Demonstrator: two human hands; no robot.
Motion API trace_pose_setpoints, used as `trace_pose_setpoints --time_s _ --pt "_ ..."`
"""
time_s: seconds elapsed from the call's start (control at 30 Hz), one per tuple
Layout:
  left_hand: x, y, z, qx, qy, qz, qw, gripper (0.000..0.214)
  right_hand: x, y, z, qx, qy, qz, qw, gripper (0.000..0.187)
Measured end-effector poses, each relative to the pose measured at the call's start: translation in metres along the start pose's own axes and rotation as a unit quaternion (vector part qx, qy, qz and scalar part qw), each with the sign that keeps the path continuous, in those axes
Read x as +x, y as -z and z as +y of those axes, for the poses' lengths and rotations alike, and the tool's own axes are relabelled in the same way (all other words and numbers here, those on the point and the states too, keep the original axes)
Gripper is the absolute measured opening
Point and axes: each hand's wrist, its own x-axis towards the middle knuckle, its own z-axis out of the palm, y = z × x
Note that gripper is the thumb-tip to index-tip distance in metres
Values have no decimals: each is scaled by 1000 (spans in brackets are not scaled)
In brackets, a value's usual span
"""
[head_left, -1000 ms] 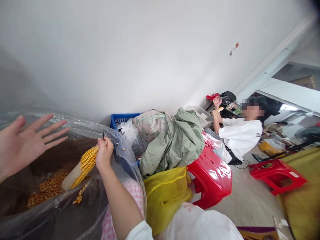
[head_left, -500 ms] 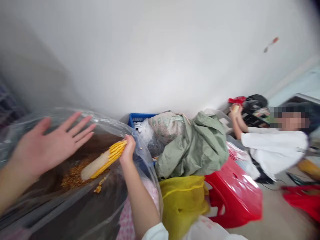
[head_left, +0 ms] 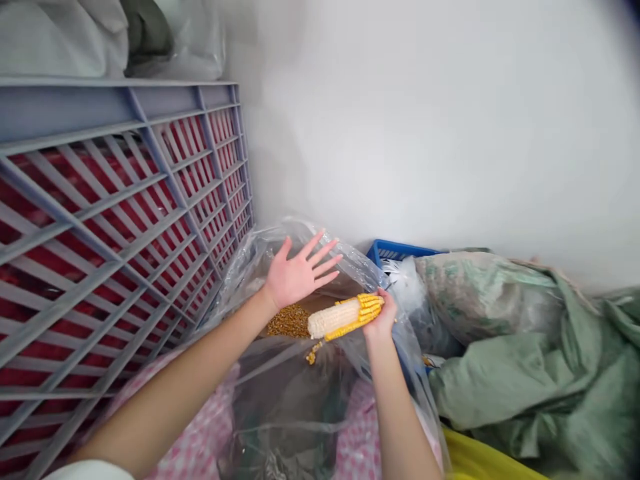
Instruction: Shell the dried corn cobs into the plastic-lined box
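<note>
My right hand [head_left: 383,315] is closed round one end of a corn cob [head_left: 335,320]. Yellow kernels remain at the held end and along the lower side; the rest is bare and pale. Beside it my left hand [head_left: 295,273] is spread, palm up, holding nothing and apart from the cob. Both hands are over a clear plastic bag [head_left: 320,427] that stands open. Loose corn kernels [head_left: 289,323] lie in the bag below the cob, and a small clump of kernels [head_left: 312,355] sits nearer me.
A grey-purple plastic crate [head_left: 165,193] with red things inside rises at the left. To the right are a blue basket [head_left: 400,250], a printed sack [head_left: 485,290] and a crumpled green sheet [head_left: 540,380]. Yellow mesh [head_left: 480,460] lies at the lower right. A white wall [head_left: 425,120] stands behind.
My view has swung to the left, bringing the crate into sight and taking the other person and red stool out of it. My right hand still holds the cob; my left is still spread.
</note>
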Motion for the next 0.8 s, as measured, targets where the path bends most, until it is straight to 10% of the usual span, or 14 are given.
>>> trace_pose_setpoints --time_s 0.3,0.5,0.8 --pt "7 28 -8 145 55 107 982 55 -1 -5 4 1 -18 65 998 20" --pt "11 37 -39 469 149 195 848 70 -9 -12 14 -47 39 98 993 18" --pt "8 43 -82 745 62 172 642 78 -31 -35 32 -138 145 122 972 18"
